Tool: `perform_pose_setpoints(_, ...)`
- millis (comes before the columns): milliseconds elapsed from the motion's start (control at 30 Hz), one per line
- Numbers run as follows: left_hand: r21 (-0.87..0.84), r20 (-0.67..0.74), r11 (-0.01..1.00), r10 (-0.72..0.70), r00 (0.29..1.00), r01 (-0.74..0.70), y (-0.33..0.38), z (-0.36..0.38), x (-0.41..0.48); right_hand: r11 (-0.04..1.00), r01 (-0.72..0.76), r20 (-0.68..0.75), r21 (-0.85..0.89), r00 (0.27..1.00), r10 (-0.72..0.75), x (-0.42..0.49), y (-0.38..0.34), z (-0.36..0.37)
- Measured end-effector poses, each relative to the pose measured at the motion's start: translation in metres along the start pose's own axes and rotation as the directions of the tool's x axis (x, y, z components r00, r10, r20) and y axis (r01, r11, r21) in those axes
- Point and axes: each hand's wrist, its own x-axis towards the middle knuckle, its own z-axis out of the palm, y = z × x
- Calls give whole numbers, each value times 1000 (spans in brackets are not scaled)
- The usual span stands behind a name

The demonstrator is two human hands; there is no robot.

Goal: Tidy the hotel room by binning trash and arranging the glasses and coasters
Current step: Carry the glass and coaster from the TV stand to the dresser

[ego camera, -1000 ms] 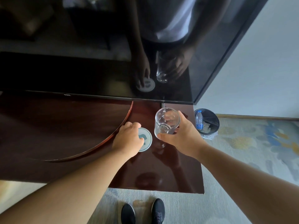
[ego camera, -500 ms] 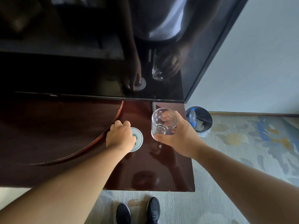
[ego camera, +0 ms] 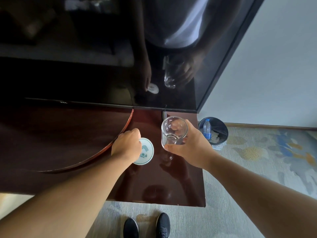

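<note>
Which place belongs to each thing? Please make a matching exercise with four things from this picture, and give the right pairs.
Things:
1. glass
2. coaster
3. water bottle
4. black shoes

Places:
A. inside the bin
B. on the carpet
C. in the right hand, above the desk
D. flat on the desk, held by the left hand

Pairs: 1-C, 2-D, 3-A, 4-B

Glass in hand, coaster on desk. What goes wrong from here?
1. The left hand covers part of the coaster, so the glass might land off-centre or on that hand.
2. The right hand holds the glass near the TV screen; a forward swing may knock it.
</note>
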Motion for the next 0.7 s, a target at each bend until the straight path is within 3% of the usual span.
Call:
perform_pose_setpoints(267,-171,-53,985,3,999,-12,-2,-48,-25,998,68,25,-4,997,-67,-2,-36,-12)
perform_pose_setpoints(700,-240,-296,971,-52,954,-21,-61,-171,-92,963,266,144,36,952,-269,-6,-159,3)
